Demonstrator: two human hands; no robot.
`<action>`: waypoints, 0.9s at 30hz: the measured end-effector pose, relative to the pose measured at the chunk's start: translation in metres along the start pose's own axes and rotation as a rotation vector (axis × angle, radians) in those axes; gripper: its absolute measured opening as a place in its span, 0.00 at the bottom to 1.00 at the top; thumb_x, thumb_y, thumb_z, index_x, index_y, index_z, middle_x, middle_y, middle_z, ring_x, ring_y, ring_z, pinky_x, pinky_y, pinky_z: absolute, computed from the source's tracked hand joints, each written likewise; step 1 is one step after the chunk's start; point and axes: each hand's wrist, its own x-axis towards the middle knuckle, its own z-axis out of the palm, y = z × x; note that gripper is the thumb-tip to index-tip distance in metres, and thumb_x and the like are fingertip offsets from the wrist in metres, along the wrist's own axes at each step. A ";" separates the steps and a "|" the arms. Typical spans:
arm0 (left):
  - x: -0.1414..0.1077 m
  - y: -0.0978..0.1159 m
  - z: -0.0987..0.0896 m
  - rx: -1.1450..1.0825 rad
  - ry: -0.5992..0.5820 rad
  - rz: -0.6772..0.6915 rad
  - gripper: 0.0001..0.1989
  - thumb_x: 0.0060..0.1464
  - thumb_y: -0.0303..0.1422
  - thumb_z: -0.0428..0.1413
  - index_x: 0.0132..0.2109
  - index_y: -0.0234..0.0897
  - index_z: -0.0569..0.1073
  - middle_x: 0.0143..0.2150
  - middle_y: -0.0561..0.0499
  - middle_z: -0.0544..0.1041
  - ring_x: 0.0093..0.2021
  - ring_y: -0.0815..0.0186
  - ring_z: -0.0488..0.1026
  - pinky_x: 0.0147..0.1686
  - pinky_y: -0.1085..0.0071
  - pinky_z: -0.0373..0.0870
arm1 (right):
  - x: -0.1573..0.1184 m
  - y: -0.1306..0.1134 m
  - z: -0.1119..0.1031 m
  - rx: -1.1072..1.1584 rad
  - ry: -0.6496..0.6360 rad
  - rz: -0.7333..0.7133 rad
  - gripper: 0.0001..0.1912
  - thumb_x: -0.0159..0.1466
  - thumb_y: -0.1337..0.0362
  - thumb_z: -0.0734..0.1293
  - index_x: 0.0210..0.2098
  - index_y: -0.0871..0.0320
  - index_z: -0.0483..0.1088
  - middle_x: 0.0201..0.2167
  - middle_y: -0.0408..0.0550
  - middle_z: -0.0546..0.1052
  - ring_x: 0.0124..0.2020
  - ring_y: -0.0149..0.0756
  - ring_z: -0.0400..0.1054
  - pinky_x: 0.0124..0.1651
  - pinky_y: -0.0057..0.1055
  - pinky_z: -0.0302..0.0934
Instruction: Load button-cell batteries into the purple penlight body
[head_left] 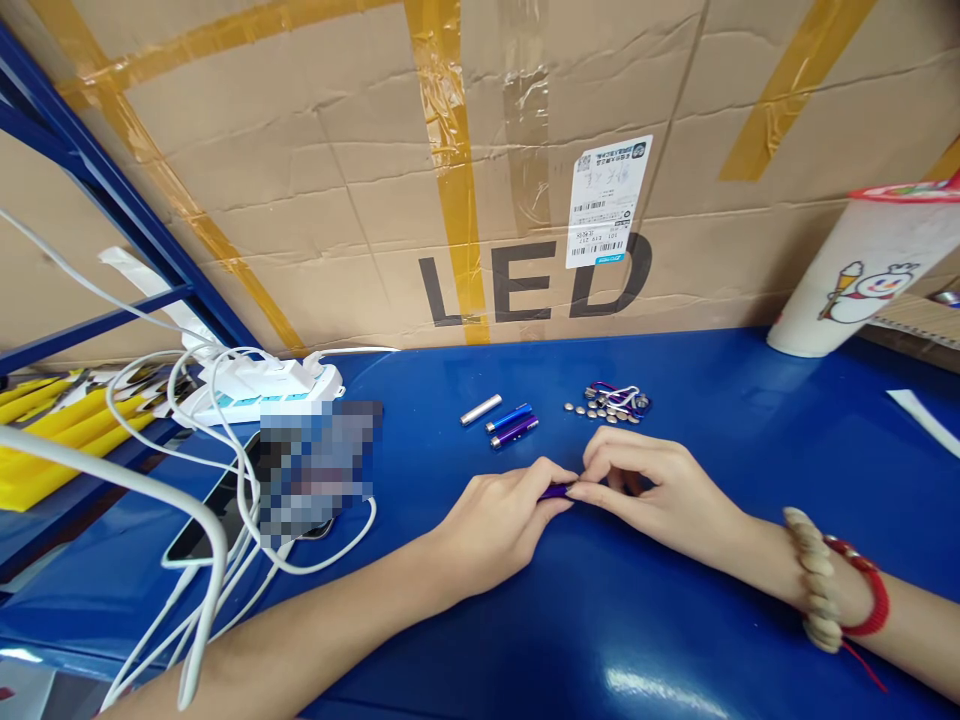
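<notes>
Between my two hands is a small purple flashlight (556, 492), mostly covered by fingers. My left hand (504, 520) is closed around its body, thumb and forefinger pinching it. At its right end, the fingertips of my right hand (651, 482) pinch together; whether they also hold a small part cannot be seen. Beyond my hands lie three more little flashlights: a silver one (481, 410), a blue one (508, 418) and a purple one (514, 433). To their right sit several button cells (600, 412) beside a heap of carabiner clips (626, 400).
A blue table (600, 610) carries everything. At left are a white power strip (262, 390), tangled white cables (217, 520) and a phone (217, 510). A large cardboard box (337, 180) stands behind, marked LED. A drink cup (862, 270) stands at back right.
</notes>
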 end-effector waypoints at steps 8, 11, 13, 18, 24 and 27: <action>0.000 0.001 0.000 0.025 0.011 0.003 0.08 0.63 0.30 0.46 0.48 0.39 0.65 0.45 0.52 0.77 0.43 0.65 0.76 0.40 0.72 0.70 | 0.000 0.001 -0.001 -0.017 -0.019 0.000 0.15 0.62 0.57 0.65 0.23 0.59 0.69 0.24 0.44 0.70 0.21 0.25 0.61 0.22 0.23 0.56; 0.000 0.000 0.001 0.051 0.026 0.009 0.08 0.63 0.31 0.46 0.48 0.39 0.65 0.44 0.52 0.77 0.43 0.64 0.75 0.39 0.71 0.69 | -0.001 0.001 -0.001 -0.029 -0.004 -0.004 0.15 0.62 0.56 0.65 0.24 0.59 0.70 0.24 0.43 0.70 0.21 0.25 0.61 0.22 0.23 0.56; 0.001 0.000 0.001 0.063 0.042 0.004 0.08 0.63 0.31 0.45 0.48 0.39 0.65 0.44 0.52 0.77 0.42 0.64 0.75 0.39 0.71 0.69 | -0.001 0.000 -0.002 -0.044 0.013 -0.015 0.14 0.62 0.56 0.65 0.25 0.58 0.71 0.25 0.44 0.71 0.21 0.25 0.62 0.23 0.23 0.57; 0.002 0.001 0.001 0.041 0.102 -0.015 0.08 0.64 0.30 0.44 0.48 0.39 0.64 0.42 0.51 0.77 0.41 0.64 0.75 0.39 0.71 0.69 | -0.001 -0.001 -0.003 -0.084 0.079 -0.090 0.11 0.62 0.56 0.65 0.32 0.58 0.73 0.28 0.45 0.73 0.20 0.24 0.63 0.22 0.22 0.59; 0.002 0.000 -0.001 0.037 0.075 -0.035 0.08 0.64 0.29 0.42 0.48 0.39 0.63 0.39 0.51 0.76 0.36 0.65 0.75 0.35 0.71 0.67 | -0.001 -0.002 -0.004 -0.095 0.122 -0.146 0.08 0.62 0.60 0.66 0.36 0.58 0.73 0.28 0.45 0.72 0.20 0.24 0.63 0.23 0.21 0.61; 0.001 0.001 -0.001 0.035 0.060 -0.043 0.09 0.63 0.29 0.42 0.48 0.40 0.62 0.39 0.52 0.76 0.36 0.65 0.74 0.35 0.72 0.66 | 0.000 -0.002 -0.005 -0.101 0.121 -0.161 0.10 0.62 0.58 0.65 0.35 0.58 0.74 0.28 0.45 0.72 0.20 0.24 0.63 0.22 0.22 0.61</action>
